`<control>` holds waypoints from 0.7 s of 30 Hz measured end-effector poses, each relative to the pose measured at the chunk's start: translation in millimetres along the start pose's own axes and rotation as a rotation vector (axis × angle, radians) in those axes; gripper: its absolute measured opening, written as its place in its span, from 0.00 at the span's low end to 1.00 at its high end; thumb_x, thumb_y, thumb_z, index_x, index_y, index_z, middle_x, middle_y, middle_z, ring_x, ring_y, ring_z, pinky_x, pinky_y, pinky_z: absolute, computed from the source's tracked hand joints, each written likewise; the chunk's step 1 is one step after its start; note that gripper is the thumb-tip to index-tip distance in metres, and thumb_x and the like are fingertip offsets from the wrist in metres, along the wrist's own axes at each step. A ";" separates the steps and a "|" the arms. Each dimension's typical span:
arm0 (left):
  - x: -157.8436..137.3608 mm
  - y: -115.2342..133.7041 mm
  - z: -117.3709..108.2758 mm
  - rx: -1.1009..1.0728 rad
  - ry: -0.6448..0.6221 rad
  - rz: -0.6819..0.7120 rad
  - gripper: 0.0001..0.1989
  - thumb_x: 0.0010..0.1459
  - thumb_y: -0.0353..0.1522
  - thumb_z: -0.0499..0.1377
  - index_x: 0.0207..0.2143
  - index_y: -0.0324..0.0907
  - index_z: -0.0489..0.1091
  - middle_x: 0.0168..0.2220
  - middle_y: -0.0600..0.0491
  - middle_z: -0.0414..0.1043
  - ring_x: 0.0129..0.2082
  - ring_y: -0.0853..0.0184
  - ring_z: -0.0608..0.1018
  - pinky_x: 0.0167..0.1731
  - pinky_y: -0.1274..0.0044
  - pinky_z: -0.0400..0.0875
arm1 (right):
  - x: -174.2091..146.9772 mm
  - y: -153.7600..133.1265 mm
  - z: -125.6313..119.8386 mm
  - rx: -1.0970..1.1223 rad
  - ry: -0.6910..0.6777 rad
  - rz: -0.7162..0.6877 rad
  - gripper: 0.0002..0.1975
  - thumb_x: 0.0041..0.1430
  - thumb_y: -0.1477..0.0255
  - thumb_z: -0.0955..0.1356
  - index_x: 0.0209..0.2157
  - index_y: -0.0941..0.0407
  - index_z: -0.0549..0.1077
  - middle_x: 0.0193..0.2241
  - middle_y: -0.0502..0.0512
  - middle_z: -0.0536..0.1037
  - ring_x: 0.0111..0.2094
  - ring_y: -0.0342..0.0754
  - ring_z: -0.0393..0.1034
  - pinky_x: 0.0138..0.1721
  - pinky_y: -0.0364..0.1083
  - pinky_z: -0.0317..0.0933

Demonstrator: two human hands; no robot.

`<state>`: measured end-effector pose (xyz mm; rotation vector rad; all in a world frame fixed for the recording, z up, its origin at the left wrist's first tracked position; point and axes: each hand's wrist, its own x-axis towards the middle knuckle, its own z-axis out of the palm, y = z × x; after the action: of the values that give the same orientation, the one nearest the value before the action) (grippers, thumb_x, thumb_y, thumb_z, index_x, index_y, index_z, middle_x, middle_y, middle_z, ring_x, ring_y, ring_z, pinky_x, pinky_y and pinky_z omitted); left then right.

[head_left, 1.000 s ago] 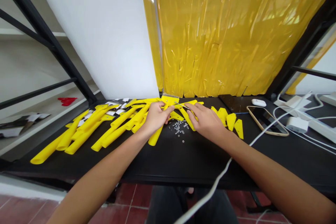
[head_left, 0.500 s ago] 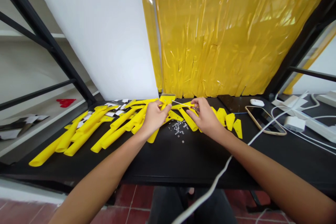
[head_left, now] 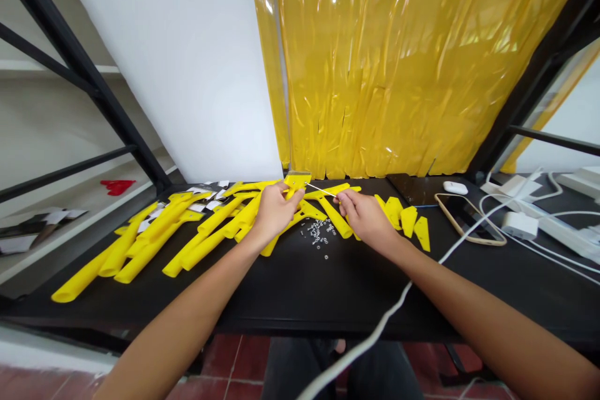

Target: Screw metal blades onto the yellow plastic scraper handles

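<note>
head: hands grip yellow tool, screwdriver.

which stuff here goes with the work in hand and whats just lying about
Likely part of the work:
- flat-headed yellow piece, in the left hand
- thin metal-shafted tool, in the right hand
- small metal parts
- yellow handles
- small flat yellow pieces

Apparently just lying about:
- phone
- white case
- white charger
- red item on the shelf
</note>
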<state>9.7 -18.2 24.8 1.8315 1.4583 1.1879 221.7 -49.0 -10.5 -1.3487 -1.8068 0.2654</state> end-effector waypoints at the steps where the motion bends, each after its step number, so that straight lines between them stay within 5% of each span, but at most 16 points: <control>1: 0.1 -1.1 0.4 0.011 -0.002 0.013 0.16 0.58 0.40 0.62 0.22 0.44 0.63 0.13 0.59 0.64 0.12 0.69 0.69 0.16 0.77 0.60 | 0.1 -0.2 -0.5 -0.016 -0.011 -0.001 0.16 0.72 0.63 0.58 0.37 0.53 0.73 0.33 0.56 0.81 0.35 0.53 0.76 0.39 0.49 0.64; 6: 2.1 -8.1 3.2 0.066 0.008 0.077 0.18 0.58 0.41 0.61 0.20 0.44 0.63 0.13 0.57 0.65 0.14 0.68 0.70 0.19 0.76 0.62 | 0.7 -1.0 0.4 0.100 0.044 0.073 0.14 0.65 0.59 0.65 0.45 0.53 0.70 0.31 0.52 0.79 0.30 0.51 0.74 0.33 0.47 0.63; 12: 1.4 -5.3 4.5 0.009 -0.043 0.024 0.16 0.58 0.40 0.61 0.22 0.43 0.64 0.13 0.58 0.66 0.13 0.68 0.70 0.18 0.77 0.62 | 5.6 6.3 1.4 0.248 0.055 0.114 0.18 0.68 0.57 0.61 0.32 0.53 0.73 0.26 0.51 0.78 0.29 0.49 0.73 0.36 0.47 0.64; 17: -0.7 2.5 1.8 -0.099 -0.057 -0.013 0.13 0.57 0.37 0.63 0.24 0.42 0.67 0.13 0.59 0.66 0.12 0.70 0.69 0.17 0.79 0.63 | 6.8 10.2 5.8 0.286 0.065 0.135 0.14 0.61 0.58 0.67 0.43 0.53 0.69 0.32 0.52 0.79 0.33 0.50 0.74 0.37 0.48 0.67; 21: 1.6 0.6 -0.4 -0.132 -0.041 -0.036 0.15 0.56 0.38 0.64 0.23 0.42 0.65 0.14 0.57 0.68 0.13 0.70 0.71 0.18 0.79 0.64 | 5.0 5.4 2.4 0.237 0.029 0.090 0.12 0.65 0.60 0.63 0.36 0.53 0.70 0.32 0.54 0.80 0.34 0.51 0.76 0.38 0.48 0.66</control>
<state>9.7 -16.9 25.9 1.7235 1.3517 1.1925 223.3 -41.9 -12.8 -1.2607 -1.6358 0.4898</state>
